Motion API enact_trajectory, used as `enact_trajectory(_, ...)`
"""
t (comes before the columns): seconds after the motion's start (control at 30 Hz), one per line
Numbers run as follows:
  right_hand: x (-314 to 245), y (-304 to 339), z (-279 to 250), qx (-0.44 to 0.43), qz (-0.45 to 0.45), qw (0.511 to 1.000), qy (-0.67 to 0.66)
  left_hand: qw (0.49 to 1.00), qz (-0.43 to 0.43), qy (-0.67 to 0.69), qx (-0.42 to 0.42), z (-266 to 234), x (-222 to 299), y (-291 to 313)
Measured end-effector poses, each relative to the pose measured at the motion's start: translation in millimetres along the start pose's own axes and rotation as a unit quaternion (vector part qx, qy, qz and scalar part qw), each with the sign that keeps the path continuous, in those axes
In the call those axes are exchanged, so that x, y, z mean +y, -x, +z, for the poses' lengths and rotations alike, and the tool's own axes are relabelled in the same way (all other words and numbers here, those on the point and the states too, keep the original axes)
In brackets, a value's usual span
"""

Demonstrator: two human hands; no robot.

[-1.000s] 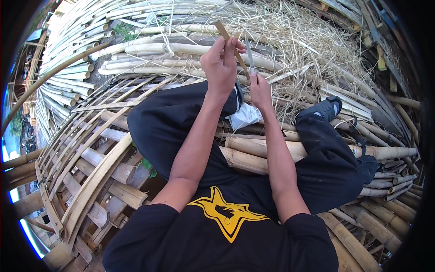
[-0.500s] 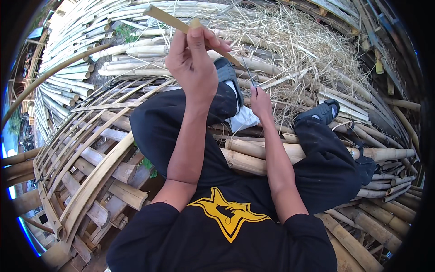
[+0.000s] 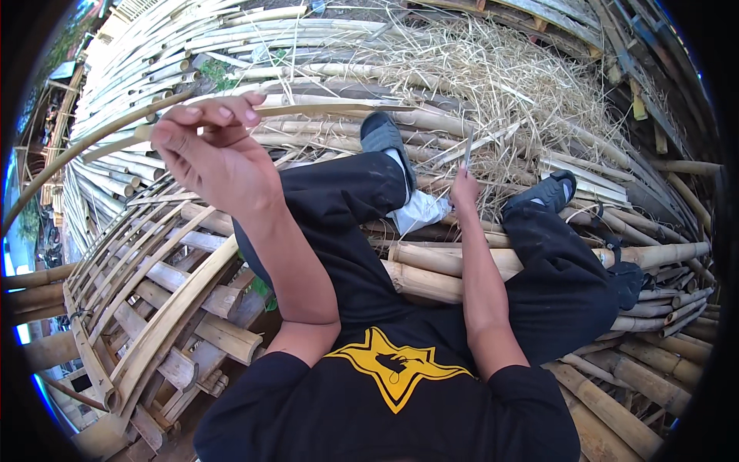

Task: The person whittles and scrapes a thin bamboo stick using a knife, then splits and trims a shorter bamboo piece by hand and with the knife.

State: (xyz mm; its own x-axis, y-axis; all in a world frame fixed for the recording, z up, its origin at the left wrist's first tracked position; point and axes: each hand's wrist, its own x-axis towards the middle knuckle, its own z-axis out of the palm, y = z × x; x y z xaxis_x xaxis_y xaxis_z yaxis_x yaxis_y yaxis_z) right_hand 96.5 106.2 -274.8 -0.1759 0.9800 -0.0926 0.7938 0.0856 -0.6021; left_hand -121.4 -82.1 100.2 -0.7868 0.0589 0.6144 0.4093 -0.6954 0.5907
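Note:
Raised at the left, my left hand (image 3: 223, 158) has its thumb and fingers closed on a thin, flat bamboo strip (image 3: 331, 109). The strip runs nearly level through the grip, with one end left of the hand and the longer part pointing right, above my sandal (image 3: 382, 135). My right hand (image 3: 464, 190) is wrapped round the handle of a knife, most of which its fingers hide. The narrow knife blade (image 3: 469, 145) points away from me, above the shavings, apart from the strip.
Pale shavings (image 3: 493, 85) are heaped ahead. Long bamboo poles (image 3: 308, 35) lie stacked at the far left. A slatted bamboo frame (image 3: 165, 285) stands beside my left leg, with a curved bamboo rod (image 3: 85, 142) beyond it. A white bag (image 3: 421, 212) lies between my feet.
My left hand has moved left and down with the bamboo strip, whose end has come away from the knife. My right hand has shifted slightly right and nearer, the blade now more upright in view.

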Motion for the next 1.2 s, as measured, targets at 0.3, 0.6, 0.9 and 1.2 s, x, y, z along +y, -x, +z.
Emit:
enact_trajectory(0.3, -155, 0, -102, -0.368, 0.204, 0.638, -0.645, 0.983, -0.130, 0.100, -0.083, 24, -23, 20)
enact_trajectory(0.6, -154, -11, -127, -0.270, 0.203, 0.639, -0.691, 0.952, -0.161, 0.201, -0.167, 22, -28, 20)
enact_trajectory(0.9, -168, -31, -205, -0.023, 0.133, 0.693, -0.709, 0.868, -0.041, -0.490, 0.068, 11, -26, 13)
enact_trajectory(1.2, -243, -28, -326, -0.023, -0.131, 0.833, -0.537, 0.838, -0.194, -0.384, -0.336, 44, -37, 54)
